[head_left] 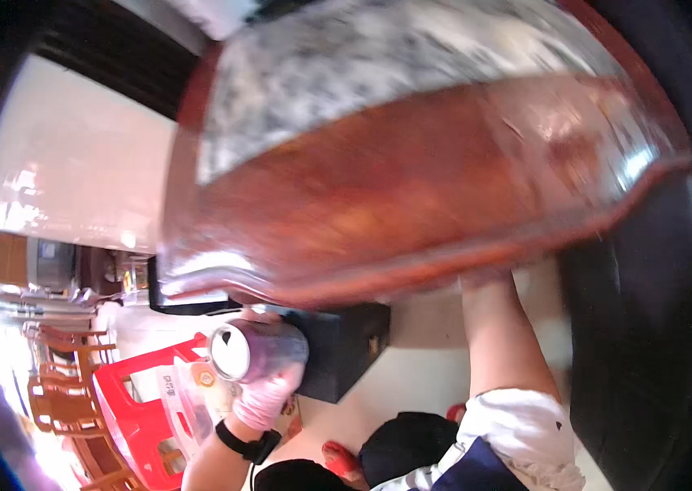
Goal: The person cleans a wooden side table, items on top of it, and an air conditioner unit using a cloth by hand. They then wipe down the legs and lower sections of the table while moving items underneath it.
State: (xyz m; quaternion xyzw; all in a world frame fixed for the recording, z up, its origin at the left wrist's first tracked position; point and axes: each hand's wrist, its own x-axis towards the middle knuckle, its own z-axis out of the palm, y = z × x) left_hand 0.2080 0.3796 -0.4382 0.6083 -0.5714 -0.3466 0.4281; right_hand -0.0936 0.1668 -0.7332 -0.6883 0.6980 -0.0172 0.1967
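My left hand, in a pink glove with a dark watch on the wrist, is closed around a drinks can. The can is purplish and tilted, its pale lid towards me with a dark opening in it. Above it spans a reddish-brown wooden table with a grey-and-white marble inlay, blurred by motion. My right forearm reaches up to the table's near edge. The right hand is hidden behind that edge, so its fingers do not show.
A red plastic stool with a clear container stands at the lower left, near wooden chairs. Behind the can is a black box-like object. A dark surface runs along the right.
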